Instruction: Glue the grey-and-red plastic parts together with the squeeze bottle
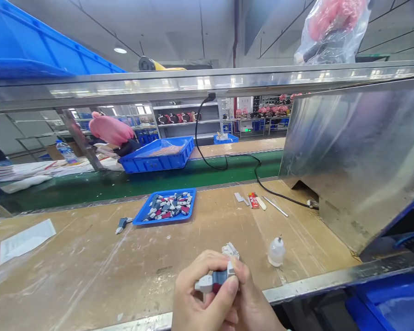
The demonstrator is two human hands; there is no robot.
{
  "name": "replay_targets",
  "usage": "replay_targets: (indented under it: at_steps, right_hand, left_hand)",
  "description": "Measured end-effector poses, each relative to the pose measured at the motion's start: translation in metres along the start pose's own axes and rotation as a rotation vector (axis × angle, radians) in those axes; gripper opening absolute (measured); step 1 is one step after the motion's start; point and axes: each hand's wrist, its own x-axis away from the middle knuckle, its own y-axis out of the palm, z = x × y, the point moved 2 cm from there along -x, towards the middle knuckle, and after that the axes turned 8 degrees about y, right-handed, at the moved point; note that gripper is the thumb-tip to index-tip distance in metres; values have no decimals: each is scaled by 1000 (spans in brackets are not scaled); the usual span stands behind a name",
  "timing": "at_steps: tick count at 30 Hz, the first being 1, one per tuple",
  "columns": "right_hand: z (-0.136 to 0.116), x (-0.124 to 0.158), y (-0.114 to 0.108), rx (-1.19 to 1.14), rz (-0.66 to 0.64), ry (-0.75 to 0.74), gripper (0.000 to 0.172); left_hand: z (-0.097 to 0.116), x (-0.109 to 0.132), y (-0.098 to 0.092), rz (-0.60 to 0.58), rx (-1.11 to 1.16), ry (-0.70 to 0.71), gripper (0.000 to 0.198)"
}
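Near the front edge of the workbench, my left hand (193, 294) and my right hand (250, 296) come together around a small part (220, 277). This part is slate blue in the middle with pale grey-white ends, and a bit of dark red shows beneath. Fingers of both hands are closed on it, and they hide some of its shape. Just beyond my fingertips lies a crumpled white tissue-like wad (229, 249). A blue tray (165, 222) farther back holds many similar parts (169, 205). One loose similar part (123, 224) lies left of that tray.
A small squeeze bottle (276, 253) with a thin tip stands right of my hands. Behind it lie a red packet (253, 201) and a thin rod (275, 206). A metal housing (352, 170) blocks the right. A paper sheet (27, 241) lies left. A black cable (286, 195) crosses the bench.
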Motion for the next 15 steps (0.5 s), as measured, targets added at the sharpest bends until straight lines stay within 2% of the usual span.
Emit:
replay_targets:
  at_steps: [2,5,9,11,15]
  right_hand:
    - [-4,3,2,8,4,-12,53]
    - [-6,9,0,21,5,25,53]
    - [-5,20,-11,110,0,98,63]
    - [-6,25,-15,145,5,122,66]
    - [-11,30,-15,119,72,140,62]
  left_hand:
    - [1,-2,1,-5,-56,135,32]
    - [4,-4,2,0,-69,263,27]
    - [10,-1,3,-54,-148,416,5]
    - [13,3,5,-65,-246,483,9]
    - [16,12,7,58,-387,534,12]
